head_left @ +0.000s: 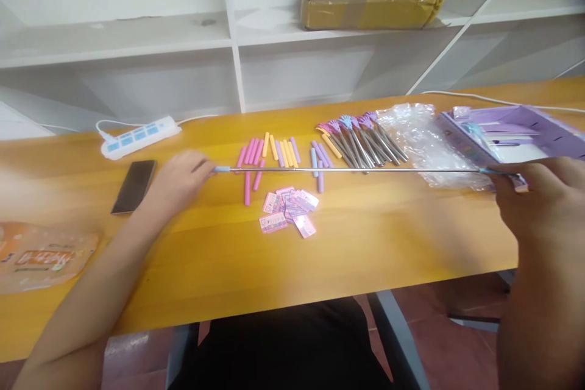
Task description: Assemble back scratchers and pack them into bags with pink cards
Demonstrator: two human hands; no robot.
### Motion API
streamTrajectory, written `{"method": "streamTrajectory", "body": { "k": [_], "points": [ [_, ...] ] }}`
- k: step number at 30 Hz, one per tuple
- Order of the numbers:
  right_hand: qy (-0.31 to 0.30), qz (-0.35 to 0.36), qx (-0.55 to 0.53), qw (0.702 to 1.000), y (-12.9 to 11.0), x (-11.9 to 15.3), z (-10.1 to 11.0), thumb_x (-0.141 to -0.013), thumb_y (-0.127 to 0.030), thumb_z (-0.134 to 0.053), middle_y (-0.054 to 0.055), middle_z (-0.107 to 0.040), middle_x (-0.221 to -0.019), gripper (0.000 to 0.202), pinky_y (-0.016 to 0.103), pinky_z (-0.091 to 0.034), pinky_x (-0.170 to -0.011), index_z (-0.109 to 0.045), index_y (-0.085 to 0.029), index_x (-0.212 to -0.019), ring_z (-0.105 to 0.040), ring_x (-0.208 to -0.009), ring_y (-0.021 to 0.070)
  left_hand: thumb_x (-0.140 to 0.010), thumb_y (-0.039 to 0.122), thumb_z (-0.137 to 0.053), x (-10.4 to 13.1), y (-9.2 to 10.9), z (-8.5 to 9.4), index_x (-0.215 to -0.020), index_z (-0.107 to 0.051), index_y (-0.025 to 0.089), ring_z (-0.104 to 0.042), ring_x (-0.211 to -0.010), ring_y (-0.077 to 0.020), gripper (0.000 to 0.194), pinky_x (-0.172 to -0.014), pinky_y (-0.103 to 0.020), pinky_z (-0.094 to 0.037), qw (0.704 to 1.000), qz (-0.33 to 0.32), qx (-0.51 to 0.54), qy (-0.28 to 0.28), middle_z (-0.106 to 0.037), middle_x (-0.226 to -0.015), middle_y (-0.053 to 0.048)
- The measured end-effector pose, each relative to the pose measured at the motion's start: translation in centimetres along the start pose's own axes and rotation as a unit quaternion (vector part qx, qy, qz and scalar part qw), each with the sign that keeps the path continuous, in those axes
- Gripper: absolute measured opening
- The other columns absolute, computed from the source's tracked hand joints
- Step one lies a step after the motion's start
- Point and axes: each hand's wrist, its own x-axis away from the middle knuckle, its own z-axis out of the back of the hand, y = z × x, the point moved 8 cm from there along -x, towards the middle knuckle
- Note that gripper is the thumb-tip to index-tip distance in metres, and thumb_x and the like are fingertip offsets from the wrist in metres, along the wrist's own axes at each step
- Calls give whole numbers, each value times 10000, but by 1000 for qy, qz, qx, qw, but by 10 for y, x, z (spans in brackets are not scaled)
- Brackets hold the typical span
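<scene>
A telescopic back scratcher point(356, 169) is stretched out level across the table, its thin metal rod fully in view. My left hand point(180, 180) is closed around its light blue handle end. At the other end, my right hand point(542, 195) grips the blue tip, which the fingers mostly hide. Behind the rod lies a pile of collapsed back scratchers point(365, 137) with pink, purple and blue hand-shaped heads. Loose pink, yellow, purple and blue handle sleeves point(286, 152) are spread under and behind the rod. Nearer to me is a heap of small pink printed cards point(290, 207).
A purple box point(521, 119) and clear plastic wrap point(411, 134) are at the right. To the left are a power strip point(141, 137), a dark phone point(133, 186) and an orange-printed plastic bag point(46, 256). A taped cardboard box point(375, 3) sits on the white shelf point(137, 39).
</scene>
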Motion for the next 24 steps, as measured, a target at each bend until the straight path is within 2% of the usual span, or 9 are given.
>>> {"method": "streamTrajectory", "body": {
  "k": [3,7,10,13,18,21,24],
  "points": [
    [-31,4,9,999,-1,2,-7,-895,-391,-721,105,-623,-771,268,370,-393,-660,-687,-220,-692,-559,-717,247,-1117,278,-515,2,-4,0,-1025,-743,198,-595,-823,-229,258,-672,-357,-378,1000,20,-9,5,-703,-930,-73],
    [-52,17,10,998,-6,1,-20,-960,-395,-649,136,-633,-788,324,392,-375,-653,-726,-211,-705,-529,-712,246,-1120,242,-492,2,-1,-1,-990,-743,195,-568,-792,-228,287,-635,-361,-323,999,8,-39,8,-671,-868,-68],
    [-46,31,8,998,-32,-7,-27,-980,-387,-624,142,-634,-790,330,392,-373,-663,-746,-213,-728,-506,-722,243,-1126,252,-488,0,5,-3,-992,-741,179,-556,-779,-234,295,-616,-363,-311,999,5,-39,-1,-666,-860,-78],
    [-49,111,-20,992,-100,-22,-26,-1010,-342,-583,123,-645,-800,311,365,-405,-716,-758,-216,-786,-523,-770,232,-1129,244,-477,-3,17,-4,-992,-739,171,-557,-767,-234,305,-622,-365,-328,1000,4,-30,1,-664,-855,-82],
    [-13,272,-69,960,-253,-41,5,-1111,-177,-402,93,-625,-850,391,348,-347,-723,-740,-201,-918,-481,-810,227,-1120,232,-506,-3,35,11,-967,-727,174,-554,-743,-237,275,-634,-380,-356,997,28,-53,45,-652,-815,-77],
    [13,331,-92,939,-334,-36,29,-1114,-131,-393,89,-611,-867,377,363,-306,-721,-691,-205,-895,-431,-812,235,-1119,226,-514,-3,45,20,-996,-717,176,-574,-749,-233,243,-637,-379,-374,995,32,-62,67,-670,-838,-76],
    [56,390,-153,906,-396,-16,57,-1091,-99,-458,65,-552,-816,318,368,-253,-706,-647,-203,-857,-384,-784,223,-1118,226,-523,-3,57,19,-1021,-711,174,-588,-754,-227,218,-640,-376,-384,996,11,-70,57,-668,-835,-69]
  ]
}}
